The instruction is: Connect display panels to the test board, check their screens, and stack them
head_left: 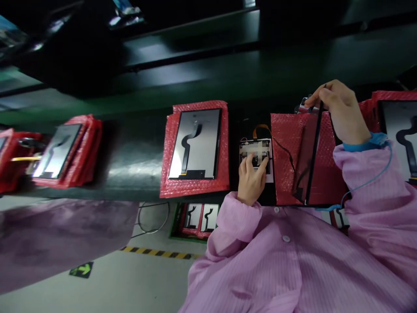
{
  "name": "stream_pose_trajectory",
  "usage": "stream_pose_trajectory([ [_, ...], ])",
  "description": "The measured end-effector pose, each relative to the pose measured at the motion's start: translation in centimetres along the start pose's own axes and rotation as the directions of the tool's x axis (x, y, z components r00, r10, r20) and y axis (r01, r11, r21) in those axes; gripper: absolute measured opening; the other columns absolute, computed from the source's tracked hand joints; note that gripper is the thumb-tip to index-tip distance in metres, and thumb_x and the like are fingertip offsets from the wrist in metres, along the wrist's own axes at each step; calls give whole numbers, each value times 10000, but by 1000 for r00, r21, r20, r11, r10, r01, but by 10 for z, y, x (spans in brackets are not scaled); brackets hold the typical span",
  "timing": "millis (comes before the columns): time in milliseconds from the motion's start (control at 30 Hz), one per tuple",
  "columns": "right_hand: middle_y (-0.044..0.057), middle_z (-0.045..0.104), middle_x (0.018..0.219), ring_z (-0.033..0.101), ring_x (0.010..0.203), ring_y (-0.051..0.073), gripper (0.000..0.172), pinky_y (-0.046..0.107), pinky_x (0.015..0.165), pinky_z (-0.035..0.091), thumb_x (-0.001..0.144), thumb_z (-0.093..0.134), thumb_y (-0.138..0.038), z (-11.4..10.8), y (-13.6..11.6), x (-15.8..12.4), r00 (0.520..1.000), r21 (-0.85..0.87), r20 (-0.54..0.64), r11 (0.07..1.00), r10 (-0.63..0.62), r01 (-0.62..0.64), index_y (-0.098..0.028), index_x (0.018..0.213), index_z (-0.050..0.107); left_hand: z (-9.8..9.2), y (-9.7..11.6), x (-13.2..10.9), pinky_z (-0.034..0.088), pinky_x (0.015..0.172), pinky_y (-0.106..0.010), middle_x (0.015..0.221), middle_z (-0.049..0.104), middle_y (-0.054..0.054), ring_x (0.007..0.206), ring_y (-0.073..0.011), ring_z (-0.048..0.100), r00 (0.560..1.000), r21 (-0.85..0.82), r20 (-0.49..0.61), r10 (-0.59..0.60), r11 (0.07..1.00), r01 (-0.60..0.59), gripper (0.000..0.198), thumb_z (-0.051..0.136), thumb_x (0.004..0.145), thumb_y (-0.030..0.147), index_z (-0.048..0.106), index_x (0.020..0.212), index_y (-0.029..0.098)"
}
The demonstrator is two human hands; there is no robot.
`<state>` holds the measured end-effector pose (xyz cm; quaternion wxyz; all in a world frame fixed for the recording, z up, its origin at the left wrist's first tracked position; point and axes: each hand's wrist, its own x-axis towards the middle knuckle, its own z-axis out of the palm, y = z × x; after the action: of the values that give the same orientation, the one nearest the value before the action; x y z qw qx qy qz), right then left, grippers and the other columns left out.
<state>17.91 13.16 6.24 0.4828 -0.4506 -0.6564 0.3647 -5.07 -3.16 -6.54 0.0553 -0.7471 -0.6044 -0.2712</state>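
Observation:
My right hand (342, 108) pinches the top edge of a thin dark display panel (311, 156). The panel is tilted up, almost edge-on, above a red bubble-wrap sheet (283, 143). A flex cable runs from near the panel towards a small white-framed circuit board (269, 176) with pale tape across it. On that board rests my left hand (251, 180), its fingers spread and touching the surface. Further left, another display panel (206, 148) lies with its back up and a black curved ribbon cable showing, on a stack of red bubble-wrap sheets (167, 174).
More panels on red bubble wrap lie at the far left (58, 152) and right (397, 126) of the dark bench (130, 161). Below the bench a green crate (176, 226) holds panels. A blue wrist strap (361, 145) with a coiled cord is on my right wrist. A blurred purple sleeve (71, 234) shows at left.

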Motion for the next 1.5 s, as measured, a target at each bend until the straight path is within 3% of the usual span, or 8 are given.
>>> stream_pose_trajectory([
  [300,80,717,939,662,842,143,177,326,885,525,970,532,-300,0,2,1,999,22,26,1000,-22,21,-189,875,631,-5,1,0,472,1098,-563,1474,528,-185,1314,-349,495,991,52,134,-13,999,6,482,479,996,165,666,1420,296],
  [567,58,666,1034,592,896,113,190,290,870,460,940,598,-303,-11,-2,0,996,-58,1,995,86,-86,-189,1045,709,-5,2,-3,462,1116,-569,1475,562,-215,1368,-364,514,999,17,42,20,1000,-21,466,440,1032,227,618,1463,206],
  [733,41,631,877,551,690,126,149,343,638,389,917,655,-229,-36,-22,-9,935,-154,-85,923,343,-352,-270,1039,729,-9,5,1,293,1272,-565,1571,513,-232,1541,-347,389,954,-102,95,285,956,-275,601,423,1069,444,459,1546,79],
  [900,-29,566,636,445,561,84,462,373,637,355,849,726,-35,-69,-39,-23,921,-526,-113,765,372,-373,-308,1222,734,-9,3,2,220,1307,-585,1602,484,-230,1581,-334,340,907,-156,240,346,936,-316,621,432,1072,457,432,1549,58],
  [1033,-29,608,718,534,576,74,578,356,634,444,837,740,14,-85,-38,-28,899,-323,-121,839,421,-437,-337,1296,716,-11,2,2,200,1310,-612,1606,480,-224,1586,-339,329,905,-164,265,332,941,-297,617,448,1070,443,424,1562,73],
  [1233,-6,632,929,617,619,93,709,291,584,502,822,748,19,-66,-9,-13,812,-203,-43,791,582,-577,-341,1408,576,-11,0,1,209,1305,-627,1593,505,-206,1590,-361,311,904,-173,299,307,949,-265,622,477,1060,431,424,1575,85],
  [1367,3,620,933,598,650,78,596,264,631,487,827,733,18,-45,13,-4,751,-271,-7,722,660,-637,-237,1338,562,-12,-2,1,223,1308,-599,1580,522,-206,1593,-347,310,905,-180,292,309,947,-265,614,466,1064,428,427,1572,85],
  [1500,16,618,801,566,689,133,348,358,742,514,889,693,-109,-36,25,-5,751,-409,-59,670,658,-619,-189,1184,528,-12,-3,1,218,1311,-594,1626,463,-200,1606,-332,280,905,-189,296,306,947,-258,624,454,1066,427,385,1600,111],
])
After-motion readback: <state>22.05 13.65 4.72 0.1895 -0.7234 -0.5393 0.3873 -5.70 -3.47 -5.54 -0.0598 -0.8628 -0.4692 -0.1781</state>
